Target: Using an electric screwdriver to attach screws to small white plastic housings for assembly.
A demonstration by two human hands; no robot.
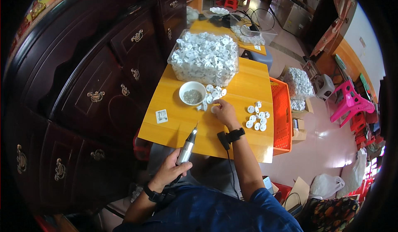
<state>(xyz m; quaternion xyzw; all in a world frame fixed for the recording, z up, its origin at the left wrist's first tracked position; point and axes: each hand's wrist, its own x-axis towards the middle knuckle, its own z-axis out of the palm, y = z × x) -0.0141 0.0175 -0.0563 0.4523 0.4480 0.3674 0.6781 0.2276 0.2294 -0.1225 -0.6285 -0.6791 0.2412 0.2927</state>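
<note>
My left hand (171,167) is wrapped round a silver electric screwdriver (186,149), its thin bit pointing up over the table's near edge. My right hand (226,113) reaches across the yellow wooden table (190,126), its fingers closed on a small round white plastic part (214,109). Just beyond those fingers lies a loose cluster of similar white parts (214,93). Left of the cluster stands a white bowl (182,92) with small shiny pieces inside, too small to make out. To the right of my right hand, another group of white parts (258,117) lies on the table.
A clear bin (199,72) heaped with white parts stands at the table's back. A printed label (161,116) lies at left. An orange crate (282,120) adjoins the right edge, with a full bag (299,82) beyond. Dark drawers (95,78) line the left; a pink stool (350,99) stands right.
</note>
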